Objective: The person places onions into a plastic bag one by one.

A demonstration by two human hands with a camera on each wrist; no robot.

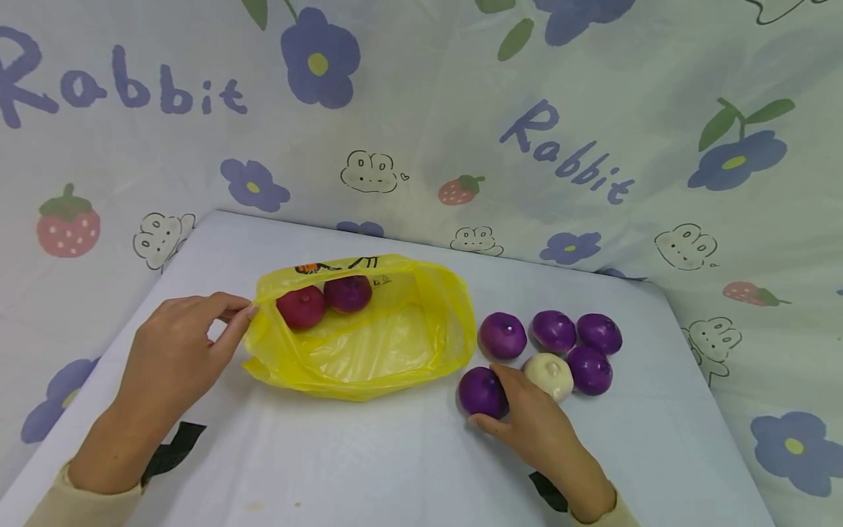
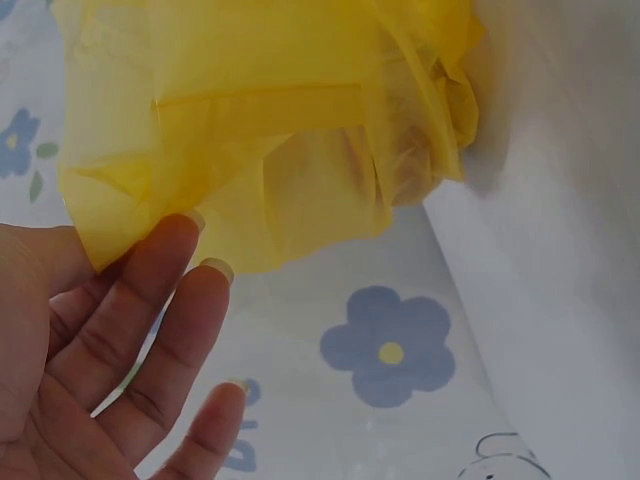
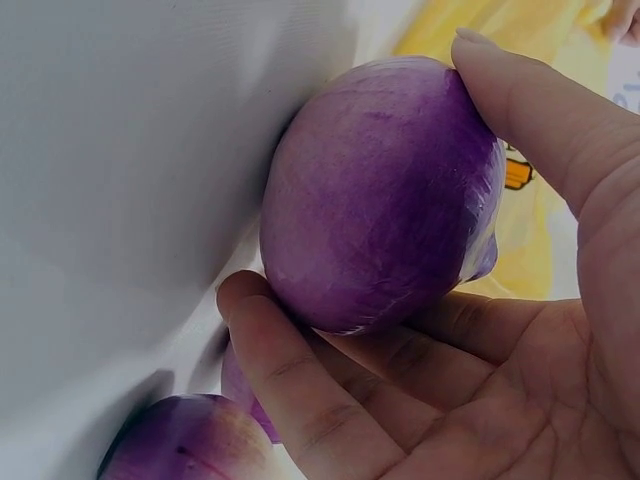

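A yellow plastic bag lies with its mouth spread wide on the white table. Thumb and fingertips of my left hand pinch its left rim; the left wrist view shows the thin film between them. Inside the bag sit a reddish onion and a purple onion. To the right of the bag, my right hand grips another purple onion between thumb and fingers. In the right wrist view this onion appears close to the tabletop; whether it touches cannot be told.
Near my right hand lie a white onion and several purple onions in a loose cluster. Behind the table hangs a printed cloth with flowers, rabbits and strawberries.
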